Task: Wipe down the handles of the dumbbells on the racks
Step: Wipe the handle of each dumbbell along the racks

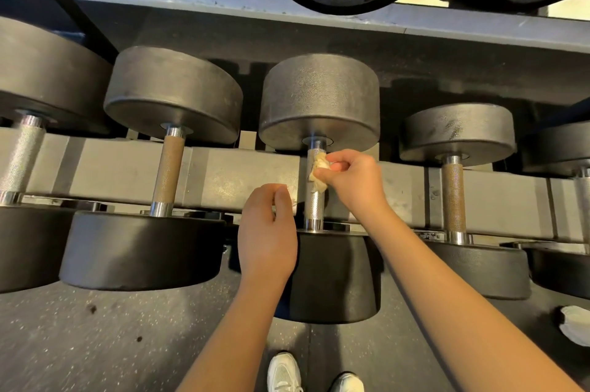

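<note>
Right hand (354,182) is up on the middle dumbbell (319,97), thumb and fingertips pinched tight on a small crumpled cloth (320,169) and pressing it to the upper part of the handle (314,204), just under the far head. That dumbbell sits in the rack (223,174), one head away from the person and one head toward them, with the handle bridging the gap. Left hand (268,232) hovers just beside the lower handle, apart from it, fingers curled and thumb near the forefinger. Whether it pinches anything, I cannot tell. Now the trouble spots. That cloth is a tiny wad, and it looks to cover only one face of the bar, so the back side and the lower stretch could easily get missed. The handle is knurled, too, and a thin rag may snag on it and leave shreds. With so little cloth in the grip, a hard stroke could pull it free and drop it onto the floor (95,343). Nothing steadies the dumbbell, so a strong twist might rock it on the rack. The neighbours (168,168) on either side have brownish handles, rust perhaps, which would dirty this cloth quickly and smear onto whatever it wipes afterwards.
</note>
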A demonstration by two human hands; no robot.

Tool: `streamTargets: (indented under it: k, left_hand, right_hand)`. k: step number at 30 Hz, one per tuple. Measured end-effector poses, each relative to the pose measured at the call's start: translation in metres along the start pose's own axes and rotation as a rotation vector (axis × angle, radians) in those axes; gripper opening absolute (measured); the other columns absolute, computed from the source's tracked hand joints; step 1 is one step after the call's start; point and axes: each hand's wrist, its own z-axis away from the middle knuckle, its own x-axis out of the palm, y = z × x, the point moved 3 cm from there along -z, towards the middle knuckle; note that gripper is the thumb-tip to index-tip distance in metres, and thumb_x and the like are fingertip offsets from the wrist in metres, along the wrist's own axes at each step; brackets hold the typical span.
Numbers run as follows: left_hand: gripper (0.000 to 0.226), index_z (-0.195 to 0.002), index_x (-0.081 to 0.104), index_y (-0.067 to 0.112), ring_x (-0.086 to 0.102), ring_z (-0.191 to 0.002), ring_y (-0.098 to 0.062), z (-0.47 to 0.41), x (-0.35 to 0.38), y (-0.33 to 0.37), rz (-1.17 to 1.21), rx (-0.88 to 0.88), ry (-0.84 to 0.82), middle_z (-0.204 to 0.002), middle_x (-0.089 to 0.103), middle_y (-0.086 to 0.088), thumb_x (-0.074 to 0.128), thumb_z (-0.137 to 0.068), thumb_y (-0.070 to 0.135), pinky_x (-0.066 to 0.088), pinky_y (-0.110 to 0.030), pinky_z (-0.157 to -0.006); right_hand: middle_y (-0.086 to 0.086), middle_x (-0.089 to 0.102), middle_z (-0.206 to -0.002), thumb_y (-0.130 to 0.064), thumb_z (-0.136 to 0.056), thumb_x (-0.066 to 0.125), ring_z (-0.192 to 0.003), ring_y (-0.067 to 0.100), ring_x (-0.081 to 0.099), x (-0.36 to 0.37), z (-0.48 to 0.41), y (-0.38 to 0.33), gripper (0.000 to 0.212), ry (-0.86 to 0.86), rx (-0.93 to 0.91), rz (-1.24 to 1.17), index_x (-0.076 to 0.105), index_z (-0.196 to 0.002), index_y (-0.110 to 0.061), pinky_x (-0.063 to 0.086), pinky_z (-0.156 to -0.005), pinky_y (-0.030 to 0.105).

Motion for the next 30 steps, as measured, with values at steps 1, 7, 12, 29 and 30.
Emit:
streamTargets:
  k: [1,7,12,29,30]
  left_hand:
    - [0.026,-0.081,0.046,0.046,0.049,-0.080,0.018,0.000,0.000,0.000,0.000,0.001,0.000,-0.087,0.053,0.020,0.038,-0.101,0.030,0.030,-0.006,-0.066]
    - [0.027,-0.079,0.046,0.045,0.046,-0.079,0.024,0.000,0.001,0.000,0.003,0.020,-0.003,-0.086,0.054,0.018,0.039,-0.101,0.029,0.031,-0.009,-0.066]
    - [0.027,-0.080,0.046,0.045,0.046,-0.080,0.024,-0.001,0.001,-0.001,0.012,0.018,0.011,-0.086,0.054,0.018,0.039,-0.100,0.029,0.032,-0.007,-0.066]
    - [0.020,-0.086,0.051,0.040,0.050,-0.082,0.016,-0.001,0.001,-0.004,0.021,-0.028,0.032,-0.092,0.057,0.015,0.040,-0.100,0.030,0.032,-0.007,-0.066]
    - [0.020,-0.086,0.052,0.039,0.051,-0.083,0.014,-0.002,0.001,-0.005,0.030,-0.026,0.039,-0.093,0.057,0.014,0.040,-0.099,0.029,0.032,-0.007,-0.067]
  right_hand:
    - [-0.009,0.059,-0.078,-0.017,-0.079,0.076,-0.070,0.003,0.054,0.001,0.001,0.001,0.022,-0.008,0.014,-0.007,0.069,-0.100,-0.015,0.040,-0.061,0.014]
    - [-0.003,0.067,-0.083,-0.021,-0.079,0.077,-0.077,0.012,0.063,0.004,0.009,0.011,0.011,-0.067,0.084,0.074,0.070,-0.086,-0.018,0.052,-0.068,0.026]
    - [-0.001,0.066,-0.077,-0.018,-0.079,0.077,-0.070,0.011,0.060,0.006,-0.001,-0.001,0.009,0.061,0.118,-0.090,0.069,-0.082,-0.015,0.046,-0.061,0.018]
    - [0.000,0.067,-0.072,-0.021,-0.081,0.075,-0.067,0.009,0.059,0.004,-0.010,-0.009,0.012,0.137,0.049,-0.069,0.073,-0.080,-0.009,0.046,-0.063,0.020]
    - [0.000,0.067,-0.073,-0.022,-0.082,0.074,-0.066,0.008,0.058,0.005,-0.009,-0.009,0.012,0.136,0.040,-0.052,0.073,-0.080,-0.010,0.044,-0.061,0.018]
